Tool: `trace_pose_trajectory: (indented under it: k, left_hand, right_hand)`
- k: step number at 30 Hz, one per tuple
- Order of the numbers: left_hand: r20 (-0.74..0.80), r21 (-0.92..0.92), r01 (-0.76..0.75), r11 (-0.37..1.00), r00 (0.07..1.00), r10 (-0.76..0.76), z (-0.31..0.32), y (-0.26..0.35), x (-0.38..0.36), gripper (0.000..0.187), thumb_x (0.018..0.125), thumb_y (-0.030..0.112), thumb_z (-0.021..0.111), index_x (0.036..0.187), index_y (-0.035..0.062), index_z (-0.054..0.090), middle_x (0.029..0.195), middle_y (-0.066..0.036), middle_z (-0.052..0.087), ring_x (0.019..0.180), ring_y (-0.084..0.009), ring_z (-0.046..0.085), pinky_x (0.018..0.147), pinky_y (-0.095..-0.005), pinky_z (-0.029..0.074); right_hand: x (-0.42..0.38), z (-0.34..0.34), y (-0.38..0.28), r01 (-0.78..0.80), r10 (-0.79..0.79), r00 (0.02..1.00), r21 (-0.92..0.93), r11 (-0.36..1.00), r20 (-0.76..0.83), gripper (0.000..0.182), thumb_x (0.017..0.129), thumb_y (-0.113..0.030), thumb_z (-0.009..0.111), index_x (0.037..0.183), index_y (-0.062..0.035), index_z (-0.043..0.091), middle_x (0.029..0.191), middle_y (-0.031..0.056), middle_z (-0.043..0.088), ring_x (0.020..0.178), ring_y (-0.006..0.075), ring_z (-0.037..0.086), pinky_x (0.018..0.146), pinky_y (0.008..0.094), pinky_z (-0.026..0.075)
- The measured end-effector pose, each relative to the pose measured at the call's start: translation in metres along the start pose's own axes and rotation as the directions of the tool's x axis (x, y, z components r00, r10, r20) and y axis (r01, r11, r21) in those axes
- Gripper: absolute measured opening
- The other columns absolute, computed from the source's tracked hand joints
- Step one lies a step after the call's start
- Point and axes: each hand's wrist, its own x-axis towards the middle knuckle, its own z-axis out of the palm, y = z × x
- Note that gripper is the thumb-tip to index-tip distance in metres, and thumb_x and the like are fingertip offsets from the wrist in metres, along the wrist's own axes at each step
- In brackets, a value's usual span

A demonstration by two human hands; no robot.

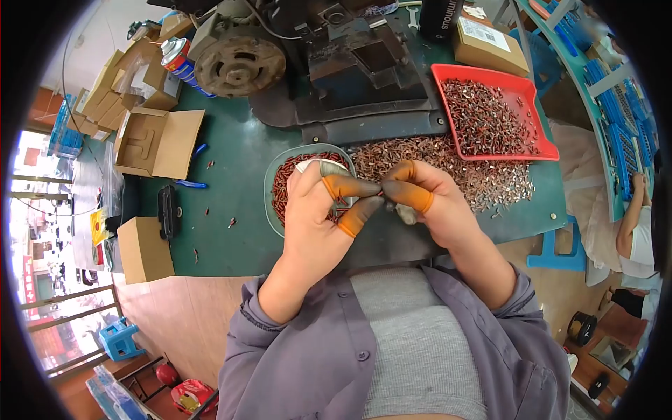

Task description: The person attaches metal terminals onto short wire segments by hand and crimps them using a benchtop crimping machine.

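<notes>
Hands were pinched together right over the desk (238, 175) edge — left hand (315, 210) and right hand (427, 199), both wearing orange finger cots (350, 187), probably for grip on tiny metal bits. Fingertips met on one small part (382, 190), too little to make out properly, held between thumb and forefinger of each hand. Close to the chest, I'd guess so it could be seen well. Just behind the left hand sat a round dish (276, 178) of reddish pieces, and behind the right hand lay a loose pile of coppery pieces (448, 164) — all within easy reach. Further back was a red tray (518, 87) with more of the same, then a dark machine (350, 63) and cardboard boxes (157, 140).
</notes>
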Motion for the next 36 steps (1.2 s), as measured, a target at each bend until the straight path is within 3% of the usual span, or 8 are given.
trace_pose_trajectory:
  k: [2, 4, 5, 8, 15, 23, 30, 36]
  left_hand:
    - [-0.018, -0.022, -0.029, 0.999, 0.999, 0.029, 0.001, 0.001, 0.0, 0.018, 0.071, 0.013, 0.079, 0.086, 0.0123, 0.07, 0.082, -0.001, 0.057, 0.081, -0.0218, 0.051, 0.076, -0.0335, 0.035]
    - [0.02, -0.008, -0.03, 1.0, 0.999, 0.03, -0.003, 0.003, 0.001, 0.017, 0.073, 0.013, 0.079, 0.085, 0.011, 0.067, 0.082, -0.002, 0.058, 0.079, -0.0223, 0.052, 0.076, -0.0331, 0.037]
    - [0.023, -0.012, -0.029, 1.0, 0.999, 0.029, -0.005, 0.003, 0.0, 0.017, 0.073, 0.013, 0.079, 0.085, 0.011, 0.067, 0.082, -0.002, 0.058, 0.079, -0.0223, 0.052, 0.076, -0.0331, 0.037]
    - [0.035, -0.147, 0.036, 0.989, 0.999, -0.031, -0.009, 0.0, -0.004, 0.016, 0.077, 0.014, 0.077, 0.083, 0.0071, 0.063, 0.082, -0.005, 0.059, 0.078, -0.0227, 0.054, 0.072, -0.0329, 0.042]
    - [0.079, -0.202, 0.104, 0.974, 0.993, -0.089, -0.005, -0.004, -0.013, 0.015, 0.078, 0.011, 0.076, 0.086, 0.0052, 0.064, 0.082, -0.005, 0.06, 0.081, -0.0215, 0.056, 0.074, -0.0312, 0.044]
    - [0.103, -0.19, 0.138, 0.972, 0.987, -0.12, -0.011, -0.004, -0.023, 0.014, 0.078, 0.004, 0.074, 0.086, 0.002, 0.062, 0.087, -0.005, 0.058, 0.082, -0.0157, 0.056, 0.076, -0.0266, 0.044]
    - [0.077, -0.188, 0.121, 0.975, 0.991, -0.108, -0.011, -0.003, -0.021, 0.014, 0.078, 0.002, 0.074, 0.086, 0.0021, 0.063, 0.088, -0.005, 0.058, 0.083, -0.0155, 0.056, 0.077, -0.0265, 0.044]
    - [0.024, -0.214, 0.134, 0.968, 0.991, -0.132, -0.011, -0.005, -0.023, 0.016, 0.074, 0.001, 0.075, 0.087, 0.0047, 0.066, 0.085, -0.005, 0.063, 0.081, -0.02, 0.058, 0.075, -0.0298, 0.045]
  right_hand:
    - [-0.003, -0.003, -0.001, 0.041, -0.041, 0.999, -0.063, 0.997, 0.009, 0.009, 0.09, -0.015, 0.065, 0.093, -0.0059, 0.064, 0.075, -0.0035, 0.058, 0.06, 0.0029, 0.051, 0.05, 0.0194, 0.035]
    - [-0.01, -0.011, 0.001, 0.331, -0.379, 0.924, -0.616, 0.715, 0.057, 0.011, 0.085, -0.011, 0.069, 0.093, -0.0038, 0.067, 0.078, 0.0009, 0.061, 0.066, 0.0112, 0.058, 0.057, 0.0248, 0.044]
    - [-0.016, -0.016, 0.001, 0.326, -0.376, 0.925, -0.617, 0.716, 0.052, 0.011, 0.085, -0.011, 0.069, 0.093, -0.0038, 0.067, 0.078, 0.0009, 0.061, 0.066, 0.0112, 0.058, 0.057, 0.0248, 0.044]
    - [-0.037, -0.032, 0.003, 0.314, -0.371, 0.913, -0.874, 0.37, 0.171, 0.019, 0.075, -0.006, 0.073, 0.093, -0.0074, 0.07, 0.083, 0.0077, 0.062, 0.072, 0.0247, 0.062, 0.06, 0.0325, 0.05]
    - [-0.039, -0.023, 0.023, 0.347, -0.415, 0.873, -0.924, 0.159, 0.257, 0.017, 0.073, -0.011, 0.075, 0.09, -0.0102, 0.07, 0.082, 0.0058, 0.058, 0.074, 0.0253, 0.062, 0.061, 0.0351, 0.051]
    - [-0.055, -0.034, 0.018, 0.301, -0.317, 0.922, -0.924, 0.234, 0.22, 0.021, 0.072, -0.012, 0.075, 0.093, -0.0097, 0.069, 0.086, 0.0073, 0.059, 0.078, 0.0266, 0.061, 0.065, 0.0365, 0.052]
    - [-0.054, -0.005, 0.034, 0.269, -0.409, 0.89, -0.957, 0.112, 0.202, 0.044, 0.067, -0.027, 0.079, 0.107, -0.0114, 0.065, 0.089, 0.0054, 0.055, 0.083, 0.026, 0.058, 0.069, 0.037, 0.051]
    - [-0.061, -0.012, 0.039, 0.493, -0.293, 0.829, -0.87, -0.018, 0.476, 0.037, 0.066, -0.027, 0.08, 0.097, -0.014, 0.065, 0.084, 0.0039, 0.054, 0.081, 0.0228, 0.058, 0.064, 0.0335, 0.05]
